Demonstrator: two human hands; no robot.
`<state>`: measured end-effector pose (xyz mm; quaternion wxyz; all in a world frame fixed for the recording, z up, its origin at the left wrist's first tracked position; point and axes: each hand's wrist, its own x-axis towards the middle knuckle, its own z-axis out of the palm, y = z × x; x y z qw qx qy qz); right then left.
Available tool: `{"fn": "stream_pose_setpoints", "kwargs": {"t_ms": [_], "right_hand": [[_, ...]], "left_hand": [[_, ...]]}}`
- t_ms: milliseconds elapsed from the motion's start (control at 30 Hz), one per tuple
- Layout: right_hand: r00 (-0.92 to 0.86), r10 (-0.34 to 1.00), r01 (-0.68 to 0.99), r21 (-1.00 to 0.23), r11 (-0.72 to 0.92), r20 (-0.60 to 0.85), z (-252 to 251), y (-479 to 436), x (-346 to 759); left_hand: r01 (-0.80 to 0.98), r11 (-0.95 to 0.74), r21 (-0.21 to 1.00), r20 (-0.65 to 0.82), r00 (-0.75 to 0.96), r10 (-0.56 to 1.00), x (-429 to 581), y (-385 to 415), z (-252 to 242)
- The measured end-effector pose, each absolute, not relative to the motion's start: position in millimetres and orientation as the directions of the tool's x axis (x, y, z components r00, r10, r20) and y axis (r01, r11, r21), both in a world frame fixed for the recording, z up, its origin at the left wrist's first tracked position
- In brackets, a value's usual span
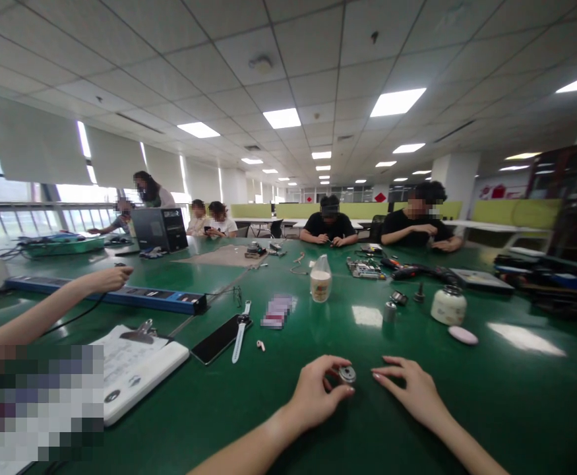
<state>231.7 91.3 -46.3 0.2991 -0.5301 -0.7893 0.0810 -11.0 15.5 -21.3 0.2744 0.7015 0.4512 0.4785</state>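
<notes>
Just in front of me, my left hand (320, 389) has thumb and fingers curled round a small round silver metal part (347, 375) with dark marks on its top face. To the right, my right hand (411, 386) is open, thumb and fingers apart, pointing at that part without touching it. Further off stand a silver metal cylinder (390, 311), a small dark metal piece (399, 298) and a dark pointed fitting (419, 293). What the silver part is exactly, I cannot tell.
A cream jar (449, 307) and a pink lid (463, 335) sit at right. On the left lie a phone (216, 340), a watch (241, 330), an earbud (261, 345), a clipboard (144, 369) and a power strip (169, 299). Another person's arm (70, 297) reaches in; a bagged cup (320, 284) stands mid-table.
</notes>
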Motion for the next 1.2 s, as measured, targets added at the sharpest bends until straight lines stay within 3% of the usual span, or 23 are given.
{"fn": "stream_pose_setpoints", "kwargs": {"t_ms": [100, 233, 300, 433, 1067, 1133, 1200], "right_hand": [[-0.247, 0.877, 0.733, -0.513, 0.447, 0.412, -39, 86, 223], [-0.259, 0.874, 0.495, -0.72, 0.486, 0.412, -17, 66, 195], [-0.328, 0.855, 0.4, -0.761, 0.511, 0.402, -9, 55, 179], [-0.373, 0.829, 0.351, -0.764, 0.541, 0.416, -5, 42, 162], [-0.378, 0.822, 0.492, -0.66, 0.568, 0.426, -7, 37, 164], [-0.39, 0.818, 0.502, -0.647, 0.574, 0.422, -7, 36, 163], [-0.393, 0.822, 0.509, -0.646, 0.569, 0.413, -7, 35, 163]], "left_hand": [[0.358, -0.433, 0.827, 0.419, 0.121, 0.9, -10, 17, -23], [0.337, -0.412, 0.846, 0.399, 0.112, 0.91, -9, 18, -25], [0.32, -0.403, 0.857, 0.389, 0.111, 0.915, -9, 19, -27], [0.28, -0.417, 0.865, 0.399, 0.122, 0.909, -10, 19, -29], [0.226, -0.402, 0.888, 0.378, 0.142, 0.915, -5, 12, -27], [0.145, -0.392, 0.908, 0.384, 0.079, 0.92, -14, 17, -13], [0.024, -0.433, 0.901, 0.433, -0.126, 0.893, -36, 26, 14]]}}
